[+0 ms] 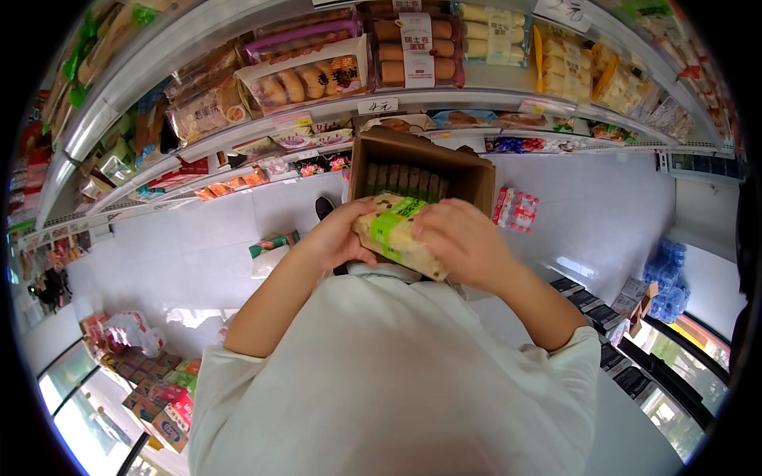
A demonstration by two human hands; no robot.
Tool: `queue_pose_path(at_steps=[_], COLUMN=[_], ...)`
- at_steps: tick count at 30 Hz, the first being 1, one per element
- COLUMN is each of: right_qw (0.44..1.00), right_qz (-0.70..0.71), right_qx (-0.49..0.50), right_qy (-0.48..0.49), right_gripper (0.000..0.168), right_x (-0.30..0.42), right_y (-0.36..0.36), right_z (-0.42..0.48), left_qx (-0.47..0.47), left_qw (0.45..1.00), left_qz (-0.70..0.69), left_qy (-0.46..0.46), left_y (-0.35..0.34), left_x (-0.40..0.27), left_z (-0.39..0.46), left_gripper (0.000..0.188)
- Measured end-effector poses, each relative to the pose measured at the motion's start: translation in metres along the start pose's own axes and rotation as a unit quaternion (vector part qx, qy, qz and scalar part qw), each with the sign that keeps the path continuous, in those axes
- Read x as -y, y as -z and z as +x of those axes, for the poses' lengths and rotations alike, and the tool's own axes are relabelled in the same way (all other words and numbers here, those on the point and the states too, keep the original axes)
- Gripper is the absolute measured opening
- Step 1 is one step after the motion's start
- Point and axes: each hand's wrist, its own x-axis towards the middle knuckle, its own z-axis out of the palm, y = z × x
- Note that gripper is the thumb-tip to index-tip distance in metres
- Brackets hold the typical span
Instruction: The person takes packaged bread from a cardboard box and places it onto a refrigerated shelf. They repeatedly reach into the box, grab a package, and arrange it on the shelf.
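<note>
A clear packet of pale, dark-flecked cakes or bread (400,229) with a bright green label band is held in front of my chest. My left hand (340,233) grips its left side, thumb below and fingers along the upper edge. Over its right end lies my right hand (465,244), with the fingers curled onto the wrapper. Just beyond the packet an open cardboard box (419,144) stands against the shelving. Inside it, a row of similar-looking packets (405,180) with green lower parts is partly hidden by the held one.
A curved-looking shop shelf (440,98) crosses ahead, bearing packaged Swiss rolls (390,47) and bagged pastries (306,80). Shrink-wrapped red-capped bottles (515,209) stand on the floor at right. A green-and-white bag (272,253) lies at left, near stacked cartons (158,404).
</note>
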Motion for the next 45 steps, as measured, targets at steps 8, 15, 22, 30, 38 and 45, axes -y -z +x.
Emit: queue_pose_path(at_steps=[8, 15, 22, 30, 38, 45], right_qw=[0.906, 0.862, 0.852, 0.838, 0.896, 0.83], right_qz=[0.164, 0.199, 0.109, 0.292, 0.122, 0.156], right_qx=[0.181, 0.317, 0.305, 0.346, 0.337, 0.451], right_qy=[-0.347, -0.341, -0.411, -0.305, -0.262, -0.29], right_gripper=[0.079, 0.097, 0.09, 0.072, 0.057, 0.048], right_x=[-0.072, -0.152, -0.093, -0.111, -0.122, -0.116], right_y=[-0.061, -0.23, -0.262, -0.276, -0.333, -0.214], right_z=[0.014, 0.017, 0.013, -0.022, -0.036, 0.04], left_qx=[-0.244, -0.185, -0.168, -0.142, -0.125, -0.115], left_qw=[0.895, 0.839, 0.76, 0.685, 0.65, 0.628], left_qz=[0.328, 0.484, 0.577, 0.68, 0.73, 0.74], left_qy=[-0.181, -0.167, -0.245, -0.218, -0.17, -0.21], left_y=[0.054, 0.076, 0.054, 0.066, 0.063, 0.043], left_x=[-0.013, 0.039, 0.054, 0.057, 0.046, 0.005], left_z=[-0.047, -0.036, -0.038, -0.023, -0.019, -0.031], left_gripper=[0.049, 0.048, 0.058, 0.026, 0.024, 0.027])
